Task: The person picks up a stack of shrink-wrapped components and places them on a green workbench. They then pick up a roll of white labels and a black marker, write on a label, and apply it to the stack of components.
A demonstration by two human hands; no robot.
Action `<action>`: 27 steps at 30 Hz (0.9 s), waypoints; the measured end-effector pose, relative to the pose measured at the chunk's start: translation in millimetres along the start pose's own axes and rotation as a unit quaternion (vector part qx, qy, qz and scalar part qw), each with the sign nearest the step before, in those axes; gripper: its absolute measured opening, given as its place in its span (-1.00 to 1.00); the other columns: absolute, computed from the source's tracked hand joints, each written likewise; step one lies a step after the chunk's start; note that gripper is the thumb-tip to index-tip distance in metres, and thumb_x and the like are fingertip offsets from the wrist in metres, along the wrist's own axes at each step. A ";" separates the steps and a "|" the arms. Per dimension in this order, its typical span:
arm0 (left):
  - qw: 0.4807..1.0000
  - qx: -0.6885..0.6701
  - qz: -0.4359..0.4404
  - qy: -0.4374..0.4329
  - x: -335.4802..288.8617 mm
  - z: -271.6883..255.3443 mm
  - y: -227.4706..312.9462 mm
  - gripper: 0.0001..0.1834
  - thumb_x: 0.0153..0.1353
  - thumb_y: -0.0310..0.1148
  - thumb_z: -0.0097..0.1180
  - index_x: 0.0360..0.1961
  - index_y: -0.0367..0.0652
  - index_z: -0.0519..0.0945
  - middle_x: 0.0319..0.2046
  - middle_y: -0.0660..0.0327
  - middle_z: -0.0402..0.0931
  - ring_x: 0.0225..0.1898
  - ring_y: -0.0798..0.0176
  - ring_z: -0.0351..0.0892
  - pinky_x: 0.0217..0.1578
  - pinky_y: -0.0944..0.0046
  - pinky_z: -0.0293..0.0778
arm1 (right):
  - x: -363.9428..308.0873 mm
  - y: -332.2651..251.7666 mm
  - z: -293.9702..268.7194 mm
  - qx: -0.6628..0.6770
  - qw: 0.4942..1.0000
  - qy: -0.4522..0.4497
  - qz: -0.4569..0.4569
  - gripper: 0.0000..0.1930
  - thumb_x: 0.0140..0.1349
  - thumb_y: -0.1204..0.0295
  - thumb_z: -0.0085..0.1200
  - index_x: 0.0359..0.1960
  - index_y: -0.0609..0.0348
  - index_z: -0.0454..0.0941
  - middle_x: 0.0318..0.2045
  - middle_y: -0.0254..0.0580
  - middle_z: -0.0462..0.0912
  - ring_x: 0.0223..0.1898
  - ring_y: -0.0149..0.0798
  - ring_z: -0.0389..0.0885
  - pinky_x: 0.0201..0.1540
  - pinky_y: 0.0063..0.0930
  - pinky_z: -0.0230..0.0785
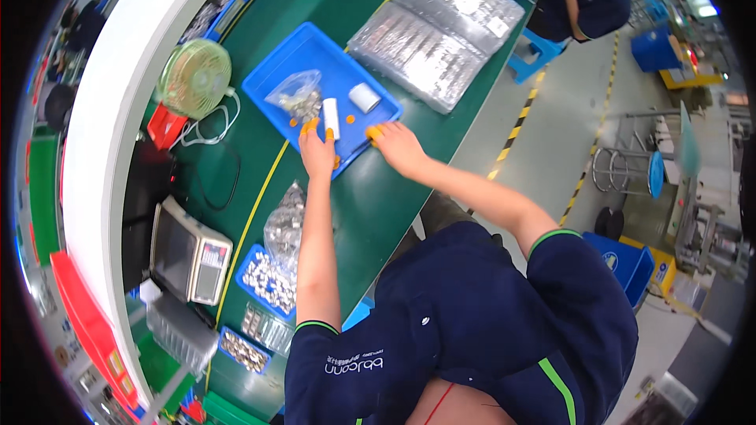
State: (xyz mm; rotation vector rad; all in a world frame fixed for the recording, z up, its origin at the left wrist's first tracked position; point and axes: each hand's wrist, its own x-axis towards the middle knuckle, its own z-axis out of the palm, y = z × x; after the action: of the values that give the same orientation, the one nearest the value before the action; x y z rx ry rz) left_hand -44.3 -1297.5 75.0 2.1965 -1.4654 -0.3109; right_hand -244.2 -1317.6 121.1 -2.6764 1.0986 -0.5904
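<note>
Both hands are at the shallow blue tray (311, 49), which lies on the green counter (370, 197) in front of the person.

Left hand (318, 155): positioned over the near-left side of the tray, fingers pointing inward and slightly parted, with orange covers on the tips. The fingertips are beside the lower end of the white roll (331, 116); contact with it cannot be confirmed, nor whether anything is held.

Right hand (400, 148): at the near-right rim of the tray, fingers drawn close together, with orange-covered tips at the edge. It cannot be told whether they grip the rim or something small.

Tray contents: a clear bag (300, 101) of small metallic parts toward the left, the white roll near the middle, a grey-white cylinder (365, 97) toward the right, and a loose orange piece (350, 119) between roll and right hand.

Adjacent: wrapped clear packs (421, 55) beyond the tray.
</note>
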 end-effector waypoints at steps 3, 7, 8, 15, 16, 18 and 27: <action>0.994 0.029 -0.077 -0.066 17.3 29.8 18.0 -0.52 -0.02 -0.23 0.18 -0.14 -0.36 0.44 -0.17 -0.09 0.41 -0.11 -0.08 0.37 -0.04 0.08 0.28 | -54.8 -4.5 -50.7 0.232 0.960 -0.009 0.156 -0.82 0.12 0.48 -0.04 -0.22 0.22 0.39 -0.35 -0.02 0.49 -0.27 -0.02 0.47 -0.20 -0.28 0.32; 0.996 0.082 -0.029 0.021 4.8 54.2 23.3 -0.54 -0.08 -0.23 0.25 -0.21 -0.32 0.46 -0.20 -0.05 0.38 -0.07 -0.08 0.29 -0.02 0.09 0.24 | -114.7 11.7 -81.1 0.318 0.846 -0.124 0.409 -0.72 0.16 0.53 -0.09 -0.07 0.21 0.30 -0.27 -0.11 0.50 -0.26 -0.12 0.55 -0.16 -0.38 0.34; 0.996 0.070 -0.036 0.029 2.8 57.9 23.3 -0.55 -0.11 -0.26 0.27 -0.22 -0.31 0.47 -0.19 -0.04 0.38 -0.06 -0.05 0.27 0.00 0.10 0.22 | -119.2 14.7 -84.9 0.325 0.852 -0.131 0.388 -0.68 0.15 0.54 -0.11 -0.03 0.20 0.28 -0.27 -0.12 0.51 -0.27 -0.15 0.56 -0.16 -0.38 0.35; 0.995 0.061 -0.037 0.074 5.3 51.6 19.9 -0.58 -0.08 -0.31 0.24 -0.21 -0.32 0.49 -0.21 -0.03 0.41 -0.10 -0.05 0.31 -0.02 0.10 0.23 | -98.6 40.1 -130.8 0.495 0.806 -0.181 0.268 -0.53 0.06 0.46 0.12 0.05 0.15 0.31 -0.15 -0.14 0.48 -0.32 -0.25 0.58 -0.23 -0.43 0.42; 0.994 0.072 -0.053 0.065 4.5 49.5 22.2 -0.60 -0.06 -0.31 0.23 -0.20 -0.32 0.50 -0.23 -0.03 0.44 -0.12 -0.05 0.33 -0.03 0.10 0.24 | -97.8 44.7 -129.6 0.593 0.748 -0.114 0.277 -0.54 0.06 0.38 0.17 0.01 0.19 0.34 -0.26 -0.16 0.55 -0.38 -0.31 0.59 -0.25 -0.48 0.44; 0.989 0.081 -0.092 0.083 0.6 46.7 28.9 -0.58 -0.06 -0.29 0.22 -0.18 -0.32 0.50 -0.20 -0.04 0.44 -0.10 -0.06 0.33 -0.04 0.08 0.25 | -96.8 69.9 -136.9 0.660 0.684 -0.132 0.281 -0.62 0.08 0.44 0.14 -0.06 0.24 0.35 -0.41 -0.15 0.58 -0.38 -0.32 0.60 -0.28 -0.46 0.45; 0.963 0.161 -0.176 0.127 -14.1 58.2 60.3 -0.48 0.00 -0.24 0.18 -0.03 -0.30 0.42 -0.01 -0.04 0.35 0.05 -0.05 0.24 0.07 0.09 0.18 | -10.5 138.3 -306.2 0.595 0.801 -0.023 -0.063 -0.72 0.26 0.23 -0.19 -0.17 0.17 0.39 -0.29 -0.01 0.52 -0.33 -0.13 0.53 -0.27 -0.37 0.38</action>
State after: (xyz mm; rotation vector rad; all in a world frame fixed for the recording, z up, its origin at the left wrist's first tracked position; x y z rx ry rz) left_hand -123.9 -1318.8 54.4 2.6435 -1.0414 0.1055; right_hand -469.6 -1415.0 350.7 -1.6038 0.2745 -0.8438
